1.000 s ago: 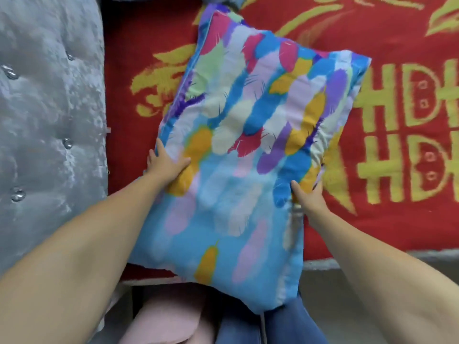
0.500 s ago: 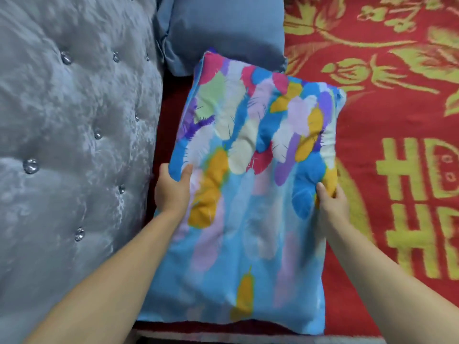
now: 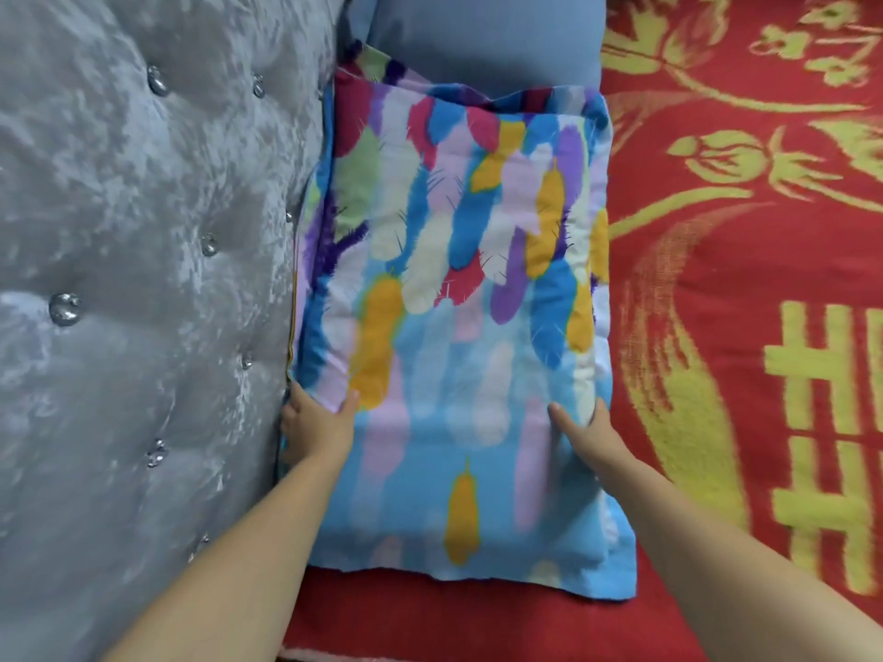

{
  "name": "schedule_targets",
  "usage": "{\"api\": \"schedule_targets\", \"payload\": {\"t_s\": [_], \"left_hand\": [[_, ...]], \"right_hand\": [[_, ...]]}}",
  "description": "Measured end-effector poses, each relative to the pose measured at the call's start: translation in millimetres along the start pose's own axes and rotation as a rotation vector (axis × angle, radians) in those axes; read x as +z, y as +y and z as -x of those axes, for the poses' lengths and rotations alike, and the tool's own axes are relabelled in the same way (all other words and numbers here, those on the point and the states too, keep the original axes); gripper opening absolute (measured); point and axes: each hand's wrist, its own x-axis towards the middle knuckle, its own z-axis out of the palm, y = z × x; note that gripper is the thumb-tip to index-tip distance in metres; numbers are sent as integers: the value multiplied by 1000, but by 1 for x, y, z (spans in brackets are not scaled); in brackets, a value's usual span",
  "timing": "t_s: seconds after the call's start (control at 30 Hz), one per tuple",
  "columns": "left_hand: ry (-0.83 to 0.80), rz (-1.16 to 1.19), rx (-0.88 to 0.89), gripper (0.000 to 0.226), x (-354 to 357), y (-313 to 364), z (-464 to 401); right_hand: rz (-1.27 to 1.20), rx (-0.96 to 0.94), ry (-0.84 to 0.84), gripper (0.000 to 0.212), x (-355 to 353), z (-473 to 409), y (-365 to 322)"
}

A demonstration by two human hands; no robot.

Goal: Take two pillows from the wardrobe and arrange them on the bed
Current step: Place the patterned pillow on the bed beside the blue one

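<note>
A pillow with a bright feather print (image 3: 458, 298) lies flat on the red bed cover (image 3: 745, 289), its left edge against the grey tufted headboard (image 3: 143, 279). My left hand (image 3: 315, 427) grips its left edge, thumb on top and fingers under. On the pillow's right side, my right hand (image 3: 587, 437) holds the edge the same way. A plain blue pillow (image 3: 482, 40) lies beyond it, its near edge partly covered by the feather-print pillow.
The headboard fills the left side of the view. The red cover with yellow flowers and characters spreads to the right. A strip of the cover shows below the pillow near the bed's edge (image 3: 478, 623).
The feather-print pillow has gone from being held up over the bed's edge to lying flat beside the headboard, touching the blue pillow. Both hands have slid toward its near end.
</note>
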Motion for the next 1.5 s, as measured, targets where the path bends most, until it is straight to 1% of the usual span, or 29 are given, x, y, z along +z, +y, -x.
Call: {"api": "schedule_targets", "payload": {"t_s": [0.07,0.13,0.23,0.3,0.4,0.47,0.5,0.57,0.63,0.7,0.8,0.87,1.03,1.13,1.3,1.37,1.5], "left_hand": [[-15,-9,-22,81,-5,3,-4],[-48,-32,14,75,-15,8,-13],[21,-69,79,72,-21,7,-13],[61,-98,119,74,-16,1,-2],[58,-179,162,80,-9,0,17],[29,-219,153,83,-13,8,24],[7,-243,180,81,-17,15,29],[-30,-287,328,68,-27,34,41],[-44,-320,527,54,-39,58,58],[-46,-322,674,50,-56,84,78],[20,-281,807,47,-87,121,106],[90,-268,857,45,-107,143,125],[214,-191,913,44,-135,181,180],[254,-164,896,44,-138,187,219],[354,-120,755,44,-133,170,291],[353,-88,696,44,-130,160,322],[408,-79,642,45,-127,139,381]], "right_hand": [[-36,4,-6,67,1,3,15],[-81,-21,-21,59,4,6,16],[-151,-46,-83,53,12,8,15],[-138,-49,-98,52,15,11,18],[3,-25,-95,66,13,11,14],[218,3,-49,78,10,15,-2],[348,-21,-15,79,8,22,-14],[528,-174,53,74,3,42,-39],[618,-346,103,67,-5,65,-65],[693,-492,153,60,-20,88,-90],[813,-670,259,57,-51,119,-125],[880,-761,318,56,-75,137,-143],[964,-889,393,54,-134,172,-168],[1009,-938,386,56,-167,187,-167],[1114,-1073,335,57,-221,216,-147],[1173,-1122,318,57,-243,231,-135],[1220,-1217,319,57,-272,259,-119]]}}
